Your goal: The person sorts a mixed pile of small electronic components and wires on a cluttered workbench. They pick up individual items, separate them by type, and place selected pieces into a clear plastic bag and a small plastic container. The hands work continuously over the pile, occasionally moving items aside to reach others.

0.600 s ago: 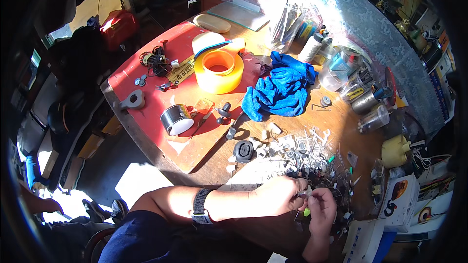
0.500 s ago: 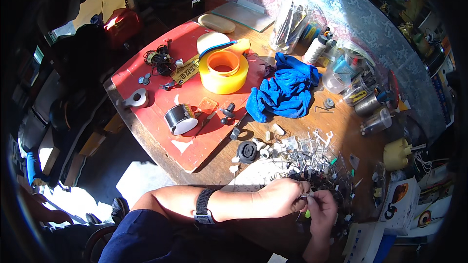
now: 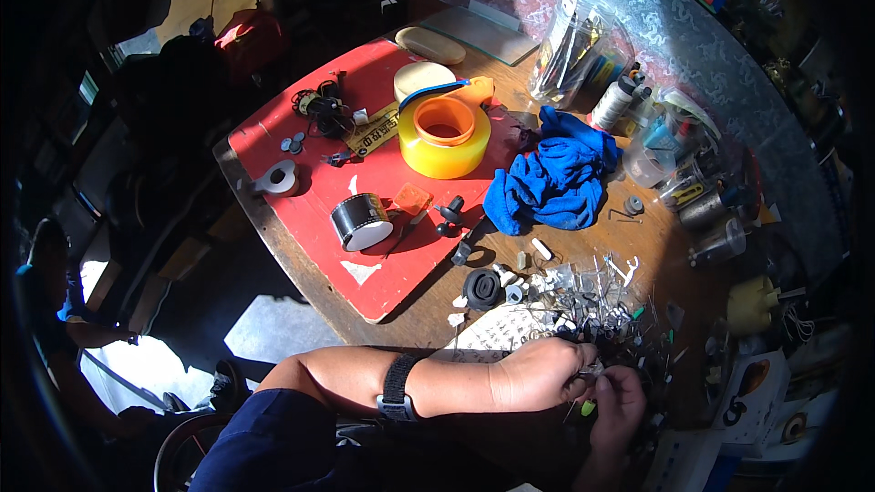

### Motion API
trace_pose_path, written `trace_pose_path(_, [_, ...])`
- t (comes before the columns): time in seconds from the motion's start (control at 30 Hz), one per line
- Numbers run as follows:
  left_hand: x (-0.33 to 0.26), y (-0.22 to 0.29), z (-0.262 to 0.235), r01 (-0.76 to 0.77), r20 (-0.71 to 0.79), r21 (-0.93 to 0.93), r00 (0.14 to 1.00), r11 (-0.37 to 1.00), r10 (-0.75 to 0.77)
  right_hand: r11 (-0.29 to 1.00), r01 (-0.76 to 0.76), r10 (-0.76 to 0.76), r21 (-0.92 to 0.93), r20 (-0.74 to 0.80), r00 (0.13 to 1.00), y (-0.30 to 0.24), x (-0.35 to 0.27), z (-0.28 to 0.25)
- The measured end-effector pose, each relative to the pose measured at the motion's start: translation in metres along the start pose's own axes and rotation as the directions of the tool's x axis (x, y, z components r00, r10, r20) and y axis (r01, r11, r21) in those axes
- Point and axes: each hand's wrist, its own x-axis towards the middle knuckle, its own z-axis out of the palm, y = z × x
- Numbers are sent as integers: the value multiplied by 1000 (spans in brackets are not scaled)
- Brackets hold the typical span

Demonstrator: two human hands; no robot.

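The left hand [image 3: 538, 378] is curled, its thumb and fingers pinching one small pale piece [image 3: 594, 371]; the right hand [image 3: 622, 401] meets it, fingertips closed on the same piece. That piece sits between the two hands, over the near edge of the pile, too small to make out fully. It looks like work midway — the piece is in the fingers, not set down, and the many small parts lie loose.

One yellow-green bit [image 3: 588, 408] shows just below the fingertips. Beyond the hands spreads one pile [image 3: 583, 296] of small parts, too tangled to count, partly over one written sheet [image 3: 483, 335]. Beside it lies one black coil [image 3: 482, 289].

Farther out on the table [image 3: 592, 241] are one blue cloth [image 3: 556, 178] and one red board [image 3: 292, 214]. On the board I count three rolls — one big yellow roll [image 3: 442, 161], one black roll [image 3: 357, 221] and one small white roll [image 3: 282, 179] — plus what look like three grey discs [image 3: 293, 143]. One box [image 3: 747, 392] stands at the right.
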Motion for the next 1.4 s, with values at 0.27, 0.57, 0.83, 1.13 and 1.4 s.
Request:
trace_pose_path(0.27, [0,-1,2,-13,5,10,1000,1000,13,997,8,-4,-75,47,999,-1,0,-1])
trace_pose_path(0.57, [-1,-5,5,-33,1,9,999,999,33,999,5,-1,-52,74,997,2,1,-2])
trace_pose_path(0.83, [0,3,-1,54,37,-77,998,996,-51,998,-62,63,-10,41,997,0,2,-1])
trace_pose_path(1.13, [5,-7,1,21,37,-119,999,993,-17,985,-143,127,99,156,980,2,4,-7])
trace_pose_path(1.4, [5,-4,-2,106,97,-93,991,990,-97,989,-133,127,61,102,987,-1,4,-8])
